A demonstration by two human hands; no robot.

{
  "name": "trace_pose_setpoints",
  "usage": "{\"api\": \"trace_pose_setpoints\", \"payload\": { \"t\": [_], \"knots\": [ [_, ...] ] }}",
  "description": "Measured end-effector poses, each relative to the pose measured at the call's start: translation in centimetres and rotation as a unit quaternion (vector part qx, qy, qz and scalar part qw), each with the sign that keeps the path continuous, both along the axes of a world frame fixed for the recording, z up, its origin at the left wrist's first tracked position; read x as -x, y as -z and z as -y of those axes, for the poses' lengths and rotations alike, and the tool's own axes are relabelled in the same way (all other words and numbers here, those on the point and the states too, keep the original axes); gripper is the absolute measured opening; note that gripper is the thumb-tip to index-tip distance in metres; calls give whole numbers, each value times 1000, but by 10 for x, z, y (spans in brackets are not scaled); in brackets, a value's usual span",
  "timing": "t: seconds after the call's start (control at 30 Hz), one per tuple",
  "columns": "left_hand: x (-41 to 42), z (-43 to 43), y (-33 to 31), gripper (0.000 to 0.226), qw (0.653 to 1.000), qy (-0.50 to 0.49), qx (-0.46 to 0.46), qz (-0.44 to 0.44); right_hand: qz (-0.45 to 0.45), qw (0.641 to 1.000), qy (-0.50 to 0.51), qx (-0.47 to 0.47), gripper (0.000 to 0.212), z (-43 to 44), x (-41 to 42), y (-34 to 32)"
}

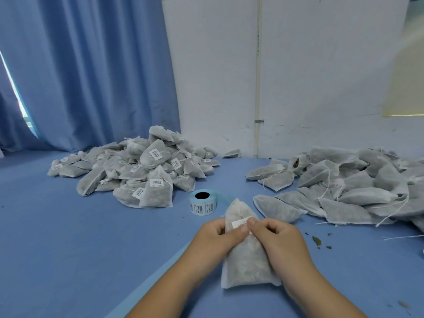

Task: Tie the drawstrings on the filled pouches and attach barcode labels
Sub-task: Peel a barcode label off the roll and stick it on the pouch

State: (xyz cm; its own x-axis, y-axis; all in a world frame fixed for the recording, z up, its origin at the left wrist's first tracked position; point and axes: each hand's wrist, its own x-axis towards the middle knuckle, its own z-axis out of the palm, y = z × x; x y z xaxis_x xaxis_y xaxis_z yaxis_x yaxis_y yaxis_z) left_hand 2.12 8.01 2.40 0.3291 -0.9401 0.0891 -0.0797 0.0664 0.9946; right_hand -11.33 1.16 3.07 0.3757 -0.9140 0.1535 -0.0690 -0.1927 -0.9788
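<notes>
Left hand [218, 235] and right hand [275, 237] both clamped on pouch [246, 260], thumbs pressing barcode label [239, 223]. Label roll [203, 202] at 11 o'clock, just beyond.

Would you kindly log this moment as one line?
step: labelling | left hand: holds pouch | right hand: presses barcode label | label roll: standing nearby

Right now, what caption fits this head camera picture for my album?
Both thumbs press a barcode label onto a filled pouch, between a labelled pile and an unlabelled pile.
</notes>
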Motion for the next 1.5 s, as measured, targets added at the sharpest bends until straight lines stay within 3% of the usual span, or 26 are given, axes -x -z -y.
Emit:
{"api": "trace_pose_setpoints", "payload": {
  "t": [0.23,0.5,0.6,0.7,0.77,0.87,0.97,1.1,1.23,1.33,1.37,1.5],
  "knots": [
    [5,-10,-3,41,998,14,-15,-60,8,1000,-3,-9,36,-1,-1,-5],
    [-52,-61,-49,38,990,-131,40,-33,-18,974,-226,-10,10,-40,-59,-28],
    [-81,-82,-54,36,986,-165,-3,-26,0,978,-206,-20,13,-59,-100,-33],
    [-105,-105,-45,38,991,-99,-74,-42,13,967,-251,-46,10,-74,-133,-39],
    [-121,-116,-38,31,989,-98,-74,-83,5,961,-270,-61,12,-81,-148,-40],
    [-153,-125,-27,21,971,-184,-53,-140,10,970,-233,-68,27,-83,-155,-27],
    [-190,-128,-17,18,944,-288,-60,-148,-13,981,-194,-20,25,-78,-141,-6],
    [-237,-118,-18,23,914,-382,-83,-106,51,985,-161,-28,21,-59,-122,10],
    [-272,-102,-38,22,901,-416,-14,-123,104,987,-118,-39,23,-41,-118,10],
    [-283,-99,-47,76,893,-422,16,-156,104,988,-114,-33,23,-35,-118,11],
    [-285,-99,-47,79,893,-424,5,-148,104,988,-110,-32,23,-34,-119,12],
    [-274,-100,-40,35,907,-399,-59,-119,93,990,-100,-27,25,-32,-119,12]
  ]
}}
